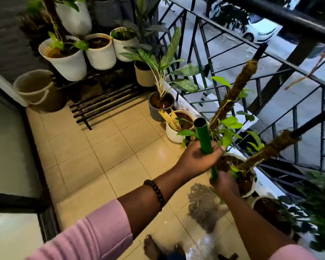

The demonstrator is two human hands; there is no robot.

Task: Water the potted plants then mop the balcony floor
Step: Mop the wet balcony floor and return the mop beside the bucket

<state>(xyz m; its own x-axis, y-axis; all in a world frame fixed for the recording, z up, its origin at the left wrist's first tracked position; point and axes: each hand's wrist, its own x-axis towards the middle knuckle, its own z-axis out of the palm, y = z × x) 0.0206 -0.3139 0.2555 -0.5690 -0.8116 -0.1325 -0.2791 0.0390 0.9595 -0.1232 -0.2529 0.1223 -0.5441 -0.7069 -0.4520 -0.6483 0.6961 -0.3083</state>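
A green mop handle stands nearly upright in front of me. My left hand grips it high up; my right hand grips it lower down. The grey string mop head rests on the beige tiled balcony floor beside a white pot with a moss pole. More potted plants line the back rack and the railing side.
A beige bucket stands at the back left by the glass door. A black slatted rack holds white pots. The black railing runs along the right. My bare feet are on wet tiles.
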